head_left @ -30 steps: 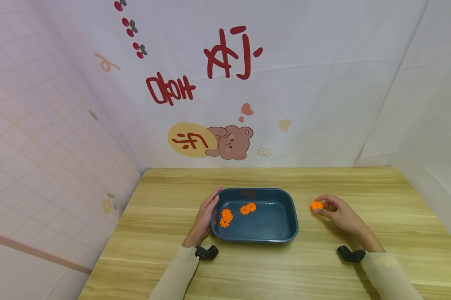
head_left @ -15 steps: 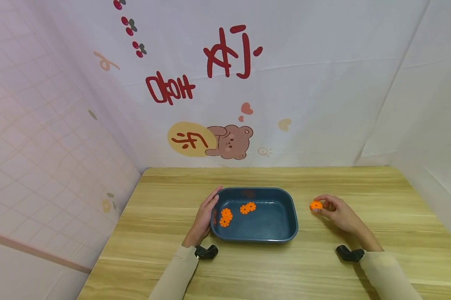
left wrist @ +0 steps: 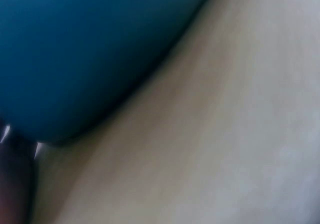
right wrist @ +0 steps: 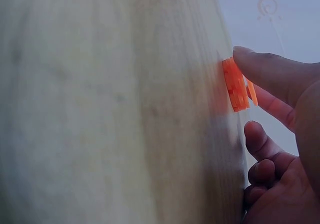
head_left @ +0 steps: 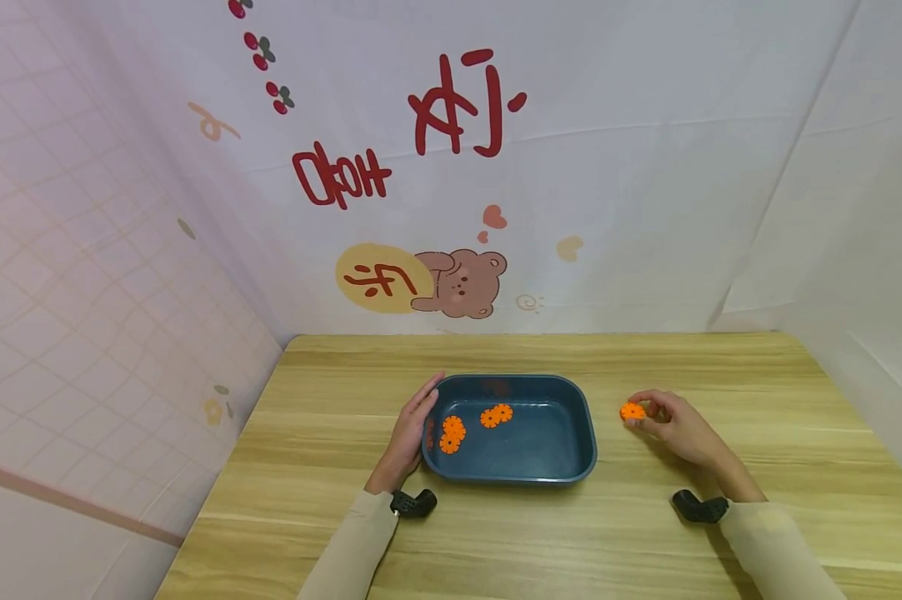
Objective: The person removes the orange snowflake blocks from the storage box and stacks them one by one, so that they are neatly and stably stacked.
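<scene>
Nothing visibly moves since the earlier frames: lower right, the right hand (head_left: 682, 430) pinches orange discs (head_left: 633, 412) between thumb and finger; lower centre, the left hand (head_left: 408, 435) rests straight fingers against the blue tray (head_left: 537, 446).

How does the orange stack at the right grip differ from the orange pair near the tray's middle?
The orange stack is pinched in the right grip; the orange pair lies untouched. The stack is outside the tray; the pair is inside. The stack is layered thick; the pair is spread sideways. Both are made of bright orange, notched pieces.
</scene>
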Available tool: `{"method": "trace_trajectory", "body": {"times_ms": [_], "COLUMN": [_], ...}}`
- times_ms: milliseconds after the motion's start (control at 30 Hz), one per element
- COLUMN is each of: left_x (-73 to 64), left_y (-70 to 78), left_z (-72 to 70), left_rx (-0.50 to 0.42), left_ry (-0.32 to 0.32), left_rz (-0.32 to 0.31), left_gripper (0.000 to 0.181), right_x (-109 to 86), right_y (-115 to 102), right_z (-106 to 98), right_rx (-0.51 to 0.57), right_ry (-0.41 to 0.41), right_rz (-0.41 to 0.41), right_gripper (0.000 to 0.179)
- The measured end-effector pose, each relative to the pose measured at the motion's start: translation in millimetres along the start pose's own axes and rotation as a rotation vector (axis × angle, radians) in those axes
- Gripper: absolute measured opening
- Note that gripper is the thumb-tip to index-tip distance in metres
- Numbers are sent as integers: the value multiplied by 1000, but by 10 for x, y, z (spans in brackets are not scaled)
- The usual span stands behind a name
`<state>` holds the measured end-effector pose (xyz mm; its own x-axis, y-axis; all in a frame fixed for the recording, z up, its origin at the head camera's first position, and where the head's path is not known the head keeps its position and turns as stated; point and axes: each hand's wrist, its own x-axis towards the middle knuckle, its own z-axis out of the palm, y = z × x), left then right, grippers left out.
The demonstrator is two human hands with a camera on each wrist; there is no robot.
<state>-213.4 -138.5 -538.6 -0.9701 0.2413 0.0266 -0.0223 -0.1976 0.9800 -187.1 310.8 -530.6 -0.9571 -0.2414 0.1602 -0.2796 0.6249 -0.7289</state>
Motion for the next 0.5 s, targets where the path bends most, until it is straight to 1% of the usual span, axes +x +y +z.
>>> {"method": "trace_trajectory", "body": {"times_ms": [267,500], "left_x": [-7,-15], "left_y": [13,19], "left_z": [11,15], "left_rx": [-3,-6], "left_ry": [-6,-2], "left_rz": [4,5], "left_gripper": [58,57], "right_x": [2,-3], "right_y": [7,-19], "right_z": [-12,-19], "right_rx": [-36,-20], "right_ry": [-5,-2], "right_rz": [11,5], "right_gripper": [29,28]}}
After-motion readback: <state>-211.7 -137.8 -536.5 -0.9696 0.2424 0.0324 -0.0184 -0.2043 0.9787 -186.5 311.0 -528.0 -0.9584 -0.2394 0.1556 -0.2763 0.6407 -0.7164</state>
